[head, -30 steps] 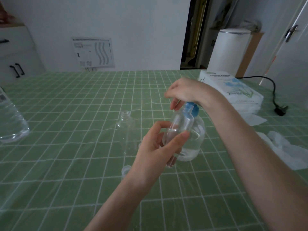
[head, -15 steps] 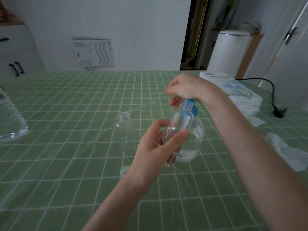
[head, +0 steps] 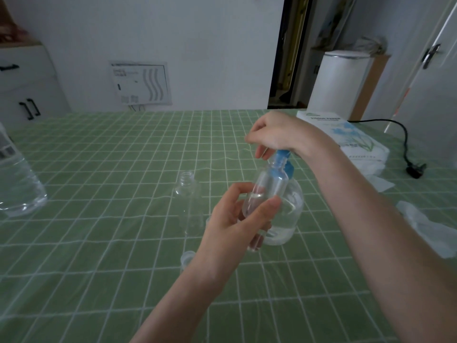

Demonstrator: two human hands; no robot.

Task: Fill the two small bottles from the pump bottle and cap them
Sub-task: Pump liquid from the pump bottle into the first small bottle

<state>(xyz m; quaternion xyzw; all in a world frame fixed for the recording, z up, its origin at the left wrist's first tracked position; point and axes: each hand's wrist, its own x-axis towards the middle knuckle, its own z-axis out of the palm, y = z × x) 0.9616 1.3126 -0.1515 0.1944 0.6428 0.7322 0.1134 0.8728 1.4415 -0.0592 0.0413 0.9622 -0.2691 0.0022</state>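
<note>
- The counter (head: 99, 243), under its green checked cloth, is smooth, so a knocked bottle would likely slide or tip.
- The pump bottle (head: 289, 219) stands right of centre; your right hand (head: 274, 134) is curled over its blue pump head (head: 283, 162). Press off-centre and it may rock.
- Your left hand (head: 237, 226) is closed around one small bottle (head: 269, 191), mouth at the spout. Let it drift and liquid spills.
- The second small bottle (head: 189, 201) stands uncapped just left, near your left wrist.
</note>
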